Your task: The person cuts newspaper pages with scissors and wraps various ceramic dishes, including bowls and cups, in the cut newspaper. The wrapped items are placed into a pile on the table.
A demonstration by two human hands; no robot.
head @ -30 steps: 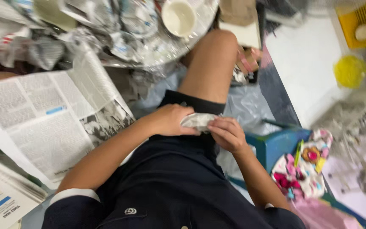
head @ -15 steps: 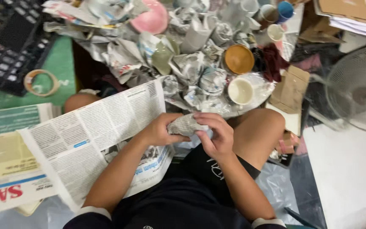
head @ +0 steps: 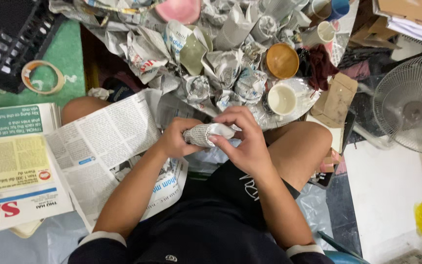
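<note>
Fingers point(head: 178, 128) of the left hand point(head: 174, 139) are curling tight around one end of a small newspaper-wrapped bundle point(head: 206, 134), while the right hand point(head: 245, 142) is arching over the other end, its fingers clamped on the paper; both forearms are angling up from the lap, and the bundle is sitting between the hands above the knees. Off to the left, a stack of newspapers point(head: 13, 161) is lying on the floor beside an open sheet point(head: 103, 142) draped over one leg. Beyond the hands, more wrapped pieces point(head: 221, 68), an orange bowl point(head: 282, 60) and a white cup point(head: 281, 99) are crowding together. At the far right a white fan point(head: 411, 105) is standing. The bundle is looking crumpled, grey and rounded.
</note>
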